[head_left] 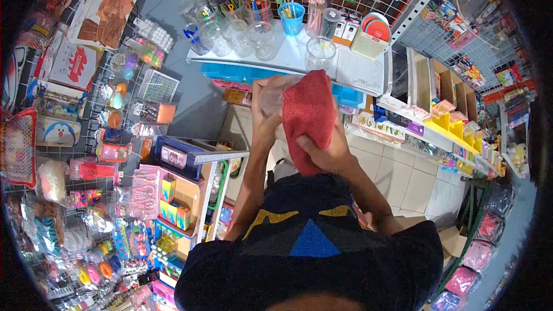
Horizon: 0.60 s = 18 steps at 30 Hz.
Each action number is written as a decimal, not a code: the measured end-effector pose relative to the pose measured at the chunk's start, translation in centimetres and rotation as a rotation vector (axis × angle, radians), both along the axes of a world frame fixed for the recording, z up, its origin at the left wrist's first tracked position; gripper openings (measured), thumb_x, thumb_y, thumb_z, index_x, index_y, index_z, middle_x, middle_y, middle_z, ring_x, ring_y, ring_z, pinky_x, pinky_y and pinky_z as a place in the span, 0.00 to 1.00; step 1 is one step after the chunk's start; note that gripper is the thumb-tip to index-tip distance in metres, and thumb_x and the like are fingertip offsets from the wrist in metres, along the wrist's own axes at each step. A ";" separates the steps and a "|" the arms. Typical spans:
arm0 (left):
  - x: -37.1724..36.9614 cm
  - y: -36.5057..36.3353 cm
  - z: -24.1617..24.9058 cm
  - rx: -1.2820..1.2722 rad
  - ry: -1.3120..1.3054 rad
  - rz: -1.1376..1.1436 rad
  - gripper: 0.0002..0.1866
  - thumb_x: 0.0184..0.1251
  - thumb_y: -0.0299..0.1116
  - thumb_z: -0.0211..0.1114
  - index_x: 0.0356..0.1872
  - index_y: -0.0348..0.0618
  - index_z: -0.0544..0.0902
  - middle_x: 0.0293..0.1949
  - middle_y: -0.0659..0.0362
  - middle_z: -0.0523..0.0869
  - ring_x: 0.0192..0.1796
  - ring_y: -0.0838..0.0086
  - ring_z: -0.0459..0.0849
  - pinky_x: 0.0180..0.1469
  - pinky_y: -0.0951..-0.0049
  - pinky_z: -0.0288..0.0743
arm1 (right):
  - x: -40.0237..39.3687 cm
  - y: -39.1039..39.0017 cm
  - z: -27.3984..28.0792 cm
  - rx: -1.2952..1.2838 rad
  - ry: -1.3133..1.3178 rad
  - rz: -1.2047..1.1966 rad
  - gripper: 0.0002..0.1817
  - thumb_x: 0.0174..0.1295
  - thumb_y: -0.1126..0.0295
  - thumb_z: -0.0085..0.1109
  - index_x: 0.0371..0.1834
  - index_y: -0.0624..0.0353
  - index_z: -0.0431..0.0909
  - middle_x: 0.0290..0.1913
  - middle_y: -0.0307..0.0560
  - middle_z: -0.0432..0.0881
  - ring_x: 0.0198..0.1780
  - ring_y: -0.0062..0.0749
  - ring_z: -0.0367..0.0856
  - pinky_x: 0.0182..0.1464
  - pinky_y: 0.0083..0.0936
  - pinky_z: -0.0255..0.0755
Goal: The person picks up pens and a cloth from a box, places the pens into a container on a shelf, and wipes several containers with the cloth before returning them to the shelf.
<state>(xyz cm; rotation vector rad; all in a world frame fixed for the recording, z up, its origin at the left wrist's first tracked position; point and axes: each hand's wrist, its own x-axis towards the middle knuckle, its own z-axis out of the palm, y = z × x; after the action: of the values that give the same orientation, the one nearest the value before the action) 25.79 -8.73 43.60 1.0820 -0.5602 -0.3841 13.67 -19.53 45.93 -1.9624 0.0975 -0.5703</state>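
Observation:
My left hand (pixel 264 116) is wrapped around a clear plastic jar (pixel 275 97), held up in front of my chest. A red cloth (pixel 309 109) is bunched in my right hand (pixel 329 152), with the thumb pressed on its near side. The cloth lies against the jar's right side and hides that part of it. Most of my right fingers are behind the cloth. Just beyond my hands, a white shelf (pixel 288 57) carries several clear jars (pixel 262 40), some with pens in them, and a lone clear jar (pixel 321 53) near its front edge.
A blue basket (pixel 291 18) and a cream basket (pixel 368 45) stand on the shelf. Packaged goods hang on a grid rack (pixel 75 155) at left. A side shelf (pixel 199 196) stands close by my left arm, and yellow bins (pixel 455 129) line the right shelving.

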 end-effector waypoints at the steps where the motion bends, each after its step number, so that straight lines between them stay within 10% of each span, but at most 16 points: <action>1: 0.1 0.1 0.2 0.074 -0.042 -0.004 0.37 0.40 0.31 0.72 0.56 0.37 0.66 0.51 0.53 0.76 0.56 0.66 0.76 0.60 0.67 0.67 | 0.5 0.1 0.4 0.083 -0.044 -0.024 0.38 0.52 0.58 0.69 0.63 0.64 0.65 0.60 0.61 0.71 0.62 0.48 0.72 0.66 0.39 0.61; 7: 0.7 1.6 2.4 0.392 -0.561 0.097 0.49 0.24 0.34 0.82 0.55 0.38 0.64 0.47 0.49 0.78 0.51 0.59 0.79 0.56 0.63 0.71 | 2.5 -1.5 3.9 0.588 0.130 0.068 0.36 0.53 0.61 0.72 0.62 0.64 0.66 0.57 0.50 0.76 0.59 0.34 0.74 0.63 0.32 0.63; 18: 1.9 2.4 4.0 0.658 -0.941 0.041 0.55 0.18 0.39 0.86 0.52 0.40 0.58 0.54 0.44 0.74 0.53 0.51 0.76 0.55 0.57 0.70 | 5.1 -1.7 -2.0 0.630 -0.038 0.012 0.18 0.60 0.69 0.65 0.52 0.64 0.74 0.47 0.41 0.81 0.49 0.23 0.77 0.54 0.25 0.69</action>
<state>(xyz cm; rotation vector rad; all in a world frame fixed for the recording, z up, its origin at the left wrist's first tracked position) 27.67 -6.31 47.58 1.9155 -1.2906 0.0212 18.77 -21.23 43.96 -1.3391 0.2135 -0.4929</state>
